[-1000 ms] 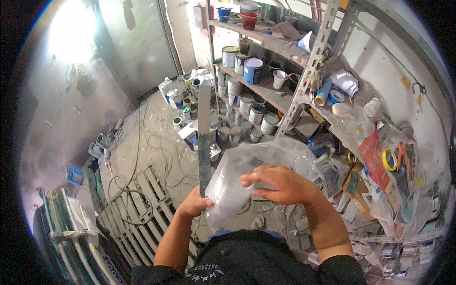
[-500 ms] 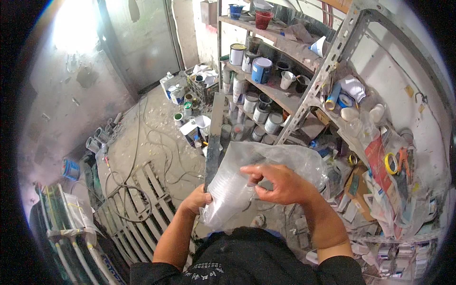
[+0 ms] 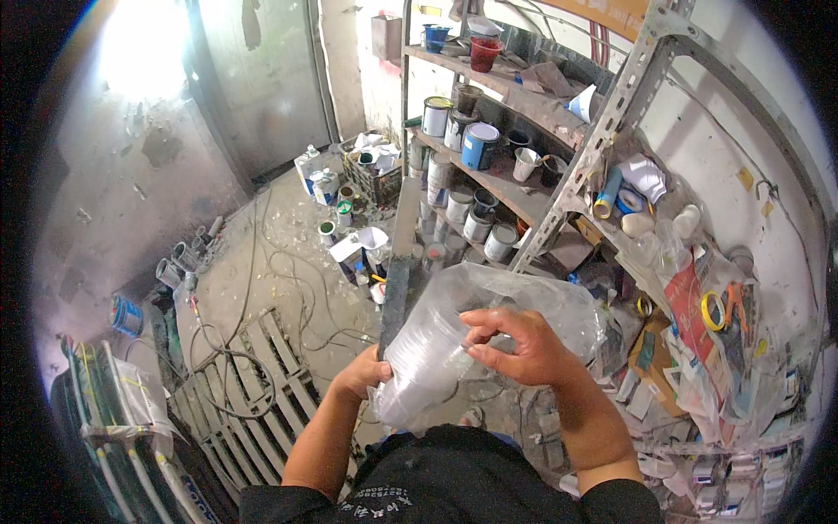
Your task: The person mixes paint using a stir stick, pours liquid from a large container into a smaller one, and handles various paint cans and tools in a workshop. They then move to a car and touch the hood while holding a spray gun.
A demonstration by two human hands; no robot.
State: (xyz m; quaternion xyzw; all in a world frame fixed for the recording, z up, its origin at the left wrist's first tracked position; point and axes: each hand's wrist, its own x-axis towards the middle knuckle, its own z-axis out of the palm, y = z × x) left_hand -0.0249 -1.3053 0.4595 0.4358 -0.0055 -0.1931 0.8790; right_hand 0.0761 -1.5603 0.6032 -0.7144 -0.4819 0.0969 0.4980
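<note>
Head view: before the grey perforated metal rack [image 3: 572, 188] I see a clear plastic bag [image 3: 546, 293] with a ridged translucent stack [image 3: 423, 354] inside. The left hand [image 3: 362, 374] is clamped on the bag; the right hand [image 3: 515, 345] curls there, if gripping I cannot tell.
</note>
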